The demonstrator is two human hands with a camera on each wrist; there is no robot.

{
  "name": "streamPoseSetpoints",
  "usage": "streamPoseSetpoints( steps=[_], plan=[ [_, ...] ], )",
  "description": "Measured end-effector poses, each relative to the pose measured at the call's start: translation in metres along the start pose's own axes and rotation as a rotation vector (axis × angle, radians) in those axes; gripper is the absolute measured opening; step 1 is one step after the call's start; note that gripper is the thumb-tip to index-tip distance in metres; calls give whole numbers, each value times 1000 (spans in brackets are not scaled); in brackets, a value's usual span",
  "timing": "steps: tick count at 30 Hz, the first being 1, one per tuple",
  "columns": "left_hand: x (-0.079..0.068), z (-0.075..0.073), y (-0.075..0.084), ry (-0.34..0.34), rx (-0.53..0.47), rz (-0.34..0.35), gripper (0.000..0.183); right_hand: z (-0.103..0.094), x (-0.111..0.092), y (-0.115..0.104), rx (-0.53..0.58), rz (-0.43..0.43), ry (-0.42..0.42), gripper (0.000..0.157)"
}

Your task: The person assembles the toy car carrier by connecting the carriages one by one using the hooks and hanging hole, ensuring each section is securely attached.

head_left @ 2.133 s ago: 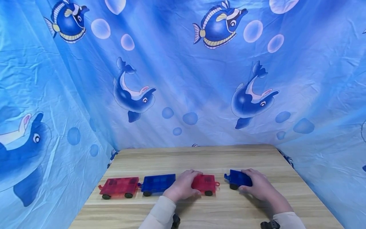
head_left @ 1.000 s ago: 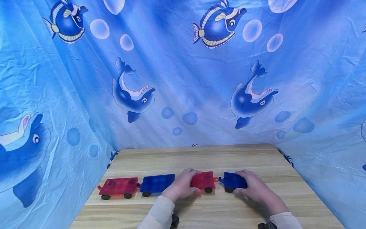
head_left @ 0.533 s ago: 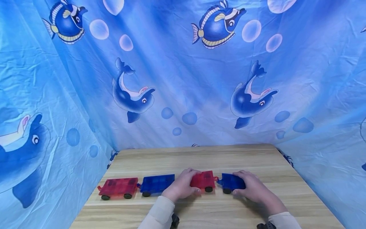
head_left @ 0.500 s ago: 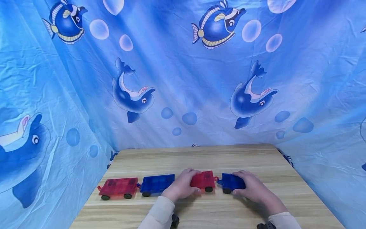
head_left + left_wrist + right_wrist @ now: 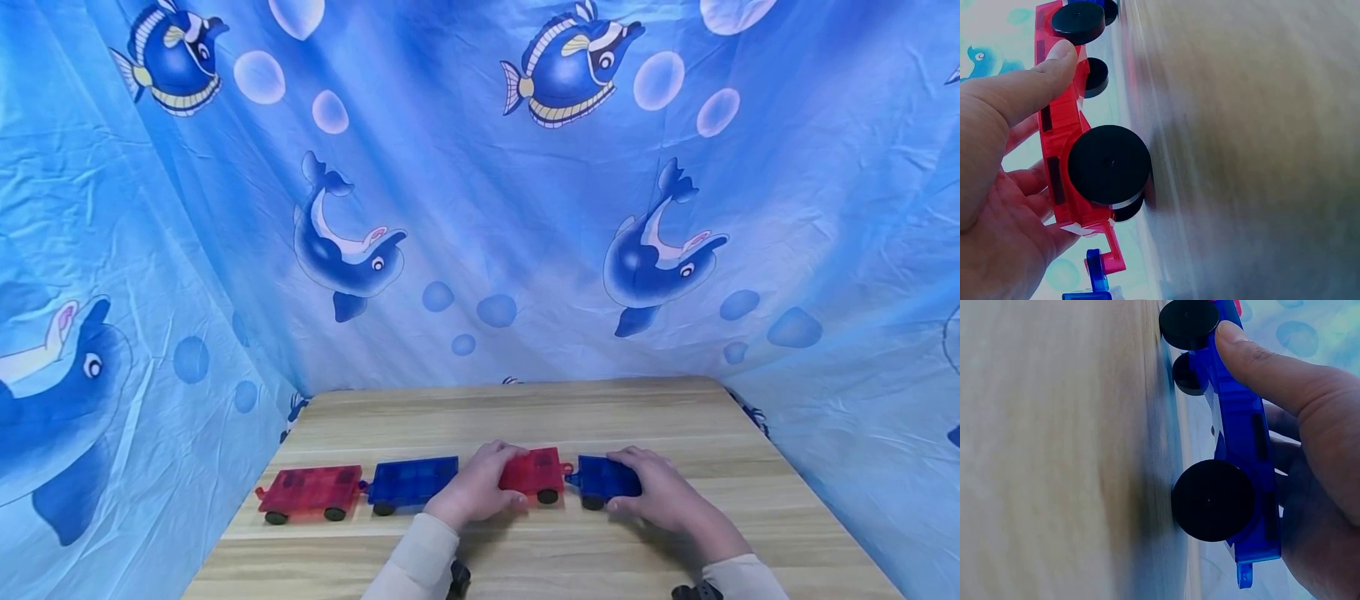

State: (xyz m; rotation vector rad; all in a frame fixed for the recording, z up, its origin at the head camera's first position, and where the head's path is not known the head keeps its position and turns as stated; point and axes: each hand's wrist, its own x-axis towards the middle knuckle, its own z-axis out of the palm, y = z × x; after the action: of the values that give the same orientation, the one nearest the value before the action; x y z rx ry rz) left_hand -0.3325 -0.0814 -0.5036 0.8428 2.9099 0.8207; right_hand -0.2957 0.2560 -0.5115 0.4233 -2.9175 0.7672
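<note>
My left hand (image 5: 480,486) grips a red translucent toy wagon (image 5: 534,472) from above, thumb on the near side. With my right hand (image 5: 663,490) I grip a blue toy wagon (image 5: 606,478), its black wheels at the tabletop in the right wrist view. The blue wagon's hook (image 5: 573,477) overlaps the red wagon's end ring (image 5: 567,467). In the left wrist view, the hook (image 5: 1113,256) at the red wagon's other end meets a blue ring (image 5: 1095,270). My hands hide the outer ends of both wagons in the head view.
To the left, another blue wagon (image 5: 415,481) and another red wagon (image 5: 313,489) stand in line, linked end to end. The wooden table (image 5: 525,417) is enclosed by a blue sea-print cloth (image 5: 450,208).
My right hand has moved left with the blue wagon, bringing its hook from apart to the red wagon's ring. The red wagon's right end has risen slightly; my left hand has barely moved.
</note>
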Motion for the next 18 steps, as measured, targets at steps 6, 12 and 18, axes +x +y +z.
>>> streamPoseSetpoints(
  steps=[6,12,18],
  plan=[
    [0,0,2,-1,16,2,68,0,0,0,-3,-34,14,84],
    [1,0,2,-1,24,-1,68,1,0,1,-9,-45,23,84],
    [0,1,2,-3,33,6,68,1,0,-1,-3,-46,16,86]
  ],
)
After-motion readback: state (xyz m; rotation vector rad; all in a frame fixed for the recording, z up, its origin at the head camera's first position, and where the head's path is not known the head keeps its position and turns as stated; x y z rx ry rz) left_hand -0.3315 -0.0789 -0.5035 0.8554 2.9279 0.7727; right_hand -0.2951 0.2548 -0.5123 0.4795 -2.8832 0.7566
